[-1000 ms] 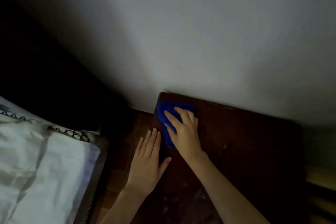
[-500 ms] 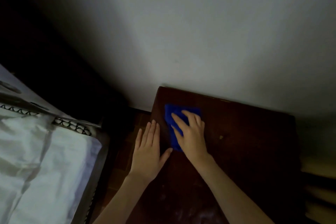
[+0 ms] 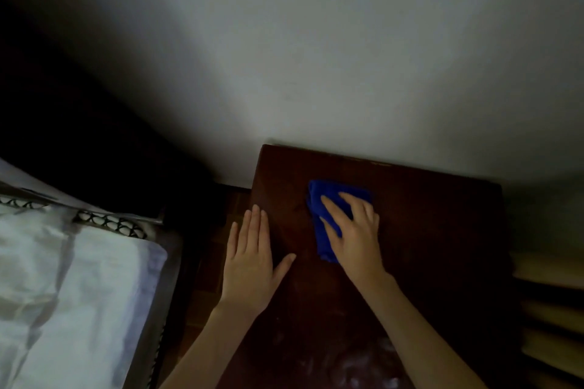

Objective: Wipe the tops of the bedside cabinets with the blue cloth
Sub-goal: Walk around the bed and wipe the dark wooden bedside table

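A dark brown bedside cabinet [image 3: 426, 230] stands against the white wall, its top filling the lower right of the head view. A folded blue cloth [image 3: 322, 199] lies on the top near the back left. My right hand [image 3: 354, 234] presses flat on the cloth, fingers spread over it. My left hand [image 3: 249, 256] lies flat and open on the cabinet's left edge, holding nothing. Pale dusty smears show on the near part of the top.
A bed with a white sheet [image 3: 63, 287] and a patterned trim sits to the left, across a narrow gap of brown floor [image 3: 215, 249]. Pale slats [image 3: 550, 309] show at the right edge. The wall [image 3: 316, 57] rises right behind the cabinet.
My right hand has slid the blue cloth rightward from the cabinet's back-left corner toward the middle. My left hand has stayed on the left edge.
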